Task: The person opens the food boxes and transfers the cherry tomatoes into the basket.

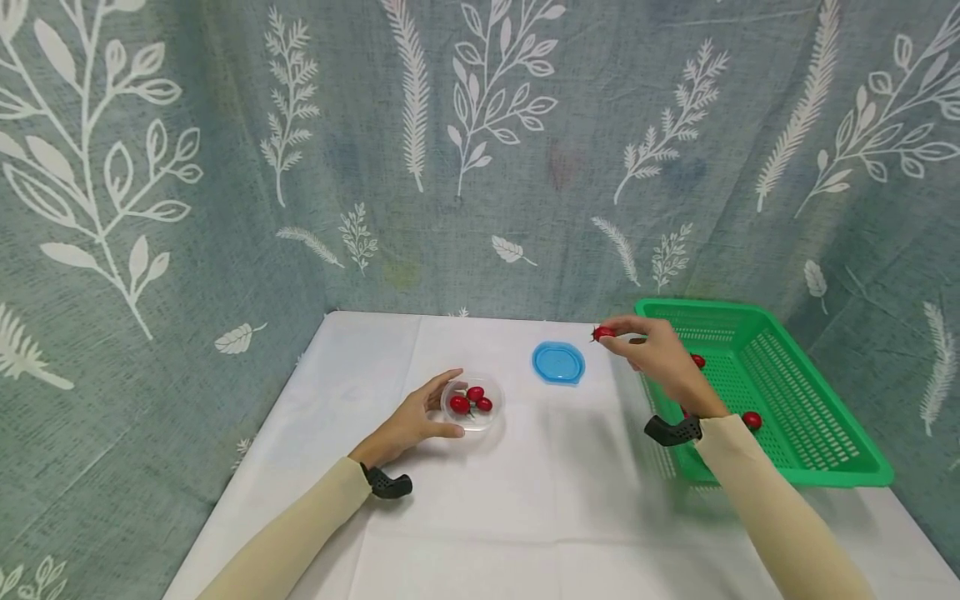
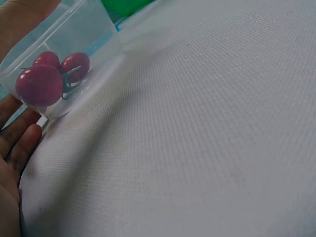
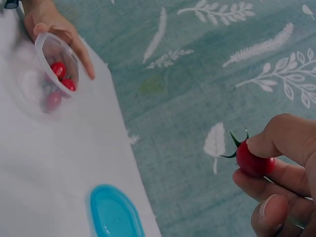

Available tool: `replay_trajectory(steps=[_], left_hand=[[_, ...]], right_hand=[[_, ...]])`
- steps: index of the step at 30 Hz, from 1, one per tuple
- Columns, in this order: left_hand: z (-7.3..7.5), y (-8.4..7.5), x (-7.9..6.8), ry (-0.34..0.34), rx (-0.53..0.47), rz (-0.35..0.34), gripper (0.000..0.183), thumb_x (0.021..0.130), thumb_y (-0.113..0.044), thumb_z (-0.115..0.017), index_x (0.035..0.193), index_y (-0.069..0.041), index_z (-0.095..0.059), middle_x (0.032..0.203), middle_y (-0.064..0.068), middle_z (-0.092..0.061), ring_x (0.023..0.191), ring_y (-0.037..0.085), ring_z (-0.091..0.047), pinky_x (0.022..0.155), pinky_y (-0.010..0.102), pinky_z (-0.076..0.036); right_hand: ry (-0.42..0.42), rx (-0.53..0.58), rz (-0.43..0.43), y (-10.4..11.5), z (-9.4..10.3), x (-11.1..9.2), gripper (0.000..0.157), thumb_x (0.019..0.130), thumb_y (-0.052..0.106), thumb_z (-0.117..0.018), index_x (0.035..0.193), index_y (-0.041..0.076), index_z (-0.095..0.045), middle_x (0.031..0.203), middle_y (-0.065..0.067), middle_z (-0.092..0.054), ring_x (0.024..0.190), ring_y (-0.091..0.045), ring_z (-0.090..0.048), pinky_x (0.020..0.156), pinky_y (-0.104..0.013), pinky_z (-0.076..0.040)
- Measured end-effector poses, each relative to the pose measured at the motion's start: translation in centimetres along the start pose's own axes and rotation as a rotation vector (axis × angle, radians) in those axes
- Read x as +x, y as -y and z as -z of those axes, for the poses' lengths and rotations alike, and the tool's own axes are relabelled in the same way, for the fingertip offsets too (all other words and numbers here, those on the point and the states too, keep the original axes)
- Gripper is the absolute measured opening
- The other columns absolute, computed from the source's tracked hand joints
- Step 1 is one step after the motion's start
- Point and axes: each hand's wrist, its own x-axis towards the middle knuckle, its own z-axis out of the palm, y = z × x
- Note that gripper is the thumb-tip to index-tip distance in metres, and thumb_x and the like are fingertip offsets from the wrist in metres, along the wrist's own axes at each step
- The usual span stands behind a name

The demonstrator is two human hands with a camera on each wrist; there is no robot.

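Note:
My right hand (image 1: 654,354) pinches a cherry tomato (image 1: 603,333) with a green stem between thumb and fingers. It is raised near the left rim of the green basket. The right wrist view shows the same tomato (image 3: 254,158) close up. My left hand (image 1: 415,423) curves around the left side of a clear round plastic tub (image 1: 493,417), thumb in front and fingers behind. Inside the tub lie three cherry tomatoes (image 1: 460,405). In the left wrist view the tub (image 2: 106,42) stands on the white cloth, fingers and thumb about its wall.
A blue lid (image 1: 558,363) lies flat on the white table (image 1: 480,508), between the tub and the basket. On the right stands the green slotted basket (image 1: 813,396) with several cherry tomatoes (image 1: 752,420). A patterned grey-green curtain (image 1: 510,208) closes off the back and sides.

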Motion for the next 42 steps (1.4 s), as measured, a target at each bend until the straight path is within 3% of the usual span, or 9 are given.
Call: replay_trajectory(steps=[8, 13, 15, 20, 23, 29, 32, 35, 42], left_hand=[[0.1, 0.0, 0.2, -0.005, -0.007, 0.007, 0.104, 0.078, -0.023, -0.093, 0.162, -0.029, -0.033, 0.16, -0.005, -0.04, 0.146, 0.031, -0.037, 0.121, 0.058, -0.025], [0.1, -0.2, 0.1, -0.01, -0.007, 0.007, 0.104, 0.077, -0.023, -0.094, 0.161, -0.031, -0.034, 0.16, -0.005, -0.04, 0.147, 0.031, -0.036, 0.121, 0.058, -0.025], [0.2, -0.2, 0.1, -0.012, -0.007, 0.01, 0.102, 0.077, -0.024, -0.094, 0.16, -0.035, -0.036, 0.16, -0.006, -0.04, 0.147, 0.03, -0.036, 0.121, 0.058, -0.024], [0.2, -0.1, 0.2, -0.011, -0.007, 0.017, 0.1, 0.077, -0.025, -0.094, 0.157, -0.043, -0.037, 0.16, -0.006, -0.04, 0.148, 0.029, -0.035, 0.121, 0.057, -0.024], [0.3, -0.2, 0.2, -0.011, -0.004, 0.008, 0.101, 0.077, -0.025, -0.094, 0.159, -0.039, -0.036, 0.161, -0.006, -0.039, 0.148, 0.03, -0.034, 0.121, 0.057, -0.023], [0.3, -0.1, 0.2, -0.011, 0.003, 0.001, 0.101, 0.079, -0.025, -0.093, 0.16, -0.037, -0.034, 0.161, -0.005, -0.039, 0.15, 0.03, -0.033, 0.121, 0.059, -0.023], [0.2, 0.1, 0.1, -0.005, 0.0, 0.009, 0.102, 0.079, -0.024, -0.093, 0.161, -0.035, -0.034, 0.159, -0.008, -0.042, 0.149, 0.029, -0.033, 0.122, 0.058, -0.022], [0.0, 0.2, -0.1, 0.0, -0.009, 0.009, 0.103, 0.079, -0.022, -0.093, 0.162, -0.032, -0.033, 0.156, -0.01, -0.045, 0.149, 0.027, -0.034, 0.122, 0.057, -0.023], [0.0, 0.2, -0.2, 0.02, -0.029, -0.03, 0.103, 0.08, -0.019, -0.092, 0.163, -0.028, -0.031, 0.156, -0.009, -0.045, 0.149, 0.026, -0.034, 0.122, 0.057, -0.022]], right_hand=[[-0.042, -0.078, -0.023, -0.6, 2.1, -1.2, 0.046, 0.094, 0.049, -0.073, 0.128, 0.019, -0.07, 0.135, -0.006, -0.061, 0.079, -0.019, -0.056, 0.064, -0.04, -0.049], [-0.063, -0.105, -0.03, -1.4, 3.5, -1.8, 0.048, 0.095, 0.052, -0.071, 0.131, 0.019, -0.069, 0.132, -0.008, -0.059, 0.061, -0.022, -0.041, 0.048, -0.04, -0.036], [-0.07, -0.126, -0.029, -1.7, 4.1, -2.0, 0.051, 0.095, 0.053, -0.07, 0.133, 0.019, -0.068, 0.134, -0.009, -0.059, 0.067, -0.025, -0.046, 0.054, -0.038, -0.041], [-0.082, -0.161, -0.043, -2.5, 5.5, -2.6, 0.056, 0.096, 0.055, -0.068, 0.136, 0.016, -0.065, 0.145, -0.011, -0.055, 0.113, -0.031, -0.057, 0.087, -0.046, -0.05], [-0.093, -0.161, -0.068, -2.7, 6.3, -3.0, 0.058, 0.095, 0.057, -0.067, 0.138, 0.017, -0.064, 0.147, -0.011, -0.054, 0.119, -0.032, -0.057, 0.091, -0.049, -0.05], [-0.098, -0.162, -0.1, -3.5, 7.8, -3.7, 0.062, 0.096, 0.06, -0.064, 0.141, 0.017, -0.061, 0.148, -0.01, -0.053, 0.121, -0.032, -0.056, 0.089, -0.038, -0.054], [-0.102, -0.159, -0.115, -4.1, 8.3, -4.1, 0.062, 0.096, 0.059, -0.064, 0.141, 0.016, -0.061, 0.143, -0.009, -0.055, 0.107, -0.025, -0.059, 0.081, -0.033, -0.054], [-0.108, -0.155, -0.13, -4.6, 8.8, -4.4, 0.063, 0.096, 0.059, -0.064, 0.141, 0.015, -0.061, 0.138, -0.008, -0.057, 0.095, -0.02, -0.058, 0.076, -0.032, -0.053], [-0.127, -0.18, -0.146, -5.5, 9.5, -4.7, 0.065, 0.097, 0.058, -0.064, 0.142, 0.012, -0.059, 0.138, -0.01, -0.057, 0.095, -0.021, -0.058, 0.074, -0.036, -0.054]])
